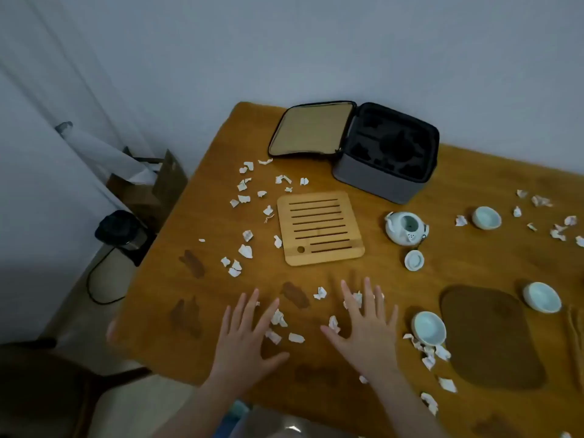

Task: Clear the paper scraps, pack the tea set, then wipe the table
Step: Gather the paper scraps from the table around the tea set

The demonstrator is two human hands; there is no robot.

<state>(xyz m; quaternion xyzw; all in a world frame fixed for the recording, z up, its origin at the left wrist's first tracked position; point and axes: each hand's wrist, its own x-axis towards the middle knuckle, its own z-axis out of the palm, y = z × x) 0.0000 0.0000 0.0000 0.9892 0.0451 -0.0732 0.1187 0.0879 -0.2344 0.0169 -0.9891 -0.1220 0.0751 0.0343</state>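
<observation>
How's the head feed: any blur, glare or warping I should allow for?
Head view: dim, bluish light, no glare on the table; left hand and right hand slightly soft; wide-angle warp bows the table edges; paper scraps stand out; case interior very dark.

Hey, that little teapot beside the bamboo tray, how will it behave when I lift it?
The teapot looks like glazed ceramic, so probably smooth, a bit slippery and breakable. Its lid lies off beside it, seemingly joined by a dark cord, so it would likely dangle and knock the teapot. The rounded body looks squat, so tipping seems unlikely.
</observation>
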